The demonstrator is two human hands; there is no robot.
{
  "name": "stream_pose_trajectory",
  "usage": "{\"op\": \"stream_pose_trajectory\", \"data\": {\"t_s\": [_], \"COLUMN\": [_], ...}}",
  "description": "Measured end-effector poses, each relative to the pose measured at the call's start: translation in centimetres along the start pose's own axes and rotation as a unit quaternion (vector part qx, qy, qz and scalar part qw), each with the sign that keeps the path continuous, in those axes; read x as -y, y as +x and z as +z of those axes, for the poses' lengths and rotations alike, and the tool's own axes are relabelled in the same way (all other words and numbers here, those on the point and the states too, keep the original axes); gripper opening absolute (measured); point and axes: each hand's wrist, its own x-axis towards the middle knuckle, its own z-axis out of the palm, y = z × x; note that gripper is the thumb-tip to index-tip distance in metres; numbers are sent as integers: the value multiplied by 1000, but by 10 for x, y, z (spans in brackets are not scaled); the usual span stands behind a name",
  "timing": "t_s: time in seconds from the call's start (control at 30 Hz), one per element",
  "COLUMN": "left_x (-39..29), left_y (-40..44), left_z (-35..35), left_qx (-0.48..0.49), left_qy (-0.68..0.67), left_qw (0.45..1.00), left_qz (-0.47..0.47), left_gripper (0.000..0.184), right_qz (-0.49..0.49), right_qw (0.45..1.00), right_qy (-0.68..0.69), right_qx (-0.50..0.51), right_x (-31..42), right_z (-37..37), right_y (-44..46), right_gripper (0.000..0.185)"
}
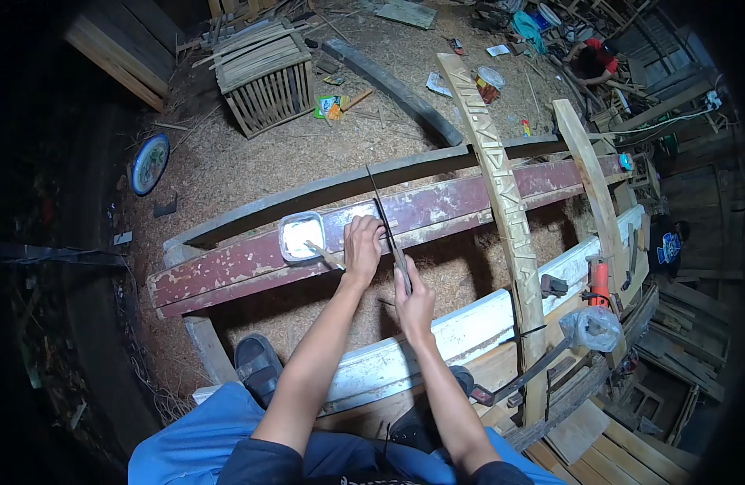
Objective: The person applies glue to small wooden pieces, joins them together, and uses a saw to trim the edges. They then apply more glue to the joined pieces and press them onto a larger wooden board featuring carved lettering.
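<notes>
My right hand (414,301) is closed round the handle of a handsaw (382,208), whose long, thin dark blade points away across the red-painted plank (449,202). Just left of the blade, my left hand (362,246) presses down with bent fingers on a small strip of wood (392,224); its pale end shows right of the blade and the fingers hide the remainder. Beside my left wrist stands a square white tub (302,236) with pale contents. A thin wooden stick (324,255) leans out of it.
A carved board (502,182) and a plain board (586,174) lie across the planks on the right. Near me is a white-painted plank (461,331), with a red power tool (600,283) further right. Beyond are a slatted crate (267,81) and a person in red (600,61).
</notes>
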Motion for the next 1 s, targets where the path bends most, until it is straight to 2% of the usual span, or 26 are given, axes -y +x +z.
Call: {"op": "stream_pose_trajectory", "data": {"t_s": [0.1,0.17,0.23,0.3,0.37,0.43,0.5,0.67,0.7,0.77,0.83,0.93,1.0], "left_x": [-2,-2,-4,-3,1,0,-3,-4,-3,-3,-2,-3,-3], "left_y": [0,-2,-4,-2,-4,-2,-3,-1,-1,-2,0,-1,1], "left_z": [-2,-1,0,-1,-2,-1,-2,-4,-4,-3,-4,-2,-3], "left_qx": [-7,0,-6,-4,0,4,5,13,8,14,17,15,9], "left_qy": [-10,0,-4,-13,-10,-13,-8,-9,-3,-11,-15,-21,-14], "left_qw": [1000,1000,1000,1000,1000,1000,1000,1000,1000,1000,1000,1000,1000], "left_qz": [8,-5,-9,-7,-7,-2,-8,-7,0,-6,-13,-14,-13], "left_gripper": [8,7,7,7,7,7,7,6,7,8,10,10,9], "right_qz": [-5,-20,-53,-37,36,7,-86,32,35,-63,-60,40,29], "right_qw": [1000,1000,997,998,999,1000,993,999,999,996,994,999,999], "right_qy": [23,-17,14,30,8,8,43,25,26,14,66,21,21], "right_qx": [2,-5,-49,-38,26,20,-65,8,6,-65,-64,2,-5], "right_x": [4,-14,-15,-3,21,6,-5,20,10,-12,5,17,12], "right_z": [1,1,-1,1,-5,-5,-6,2,8,15,2,3,5], "right_y": [8,-14,-24,-2,16,4,-19,12,7,-9,-18,3,-3], "right_gripper": [40,40,41,39,37,37,38,37,37,36,37,38,38]}}
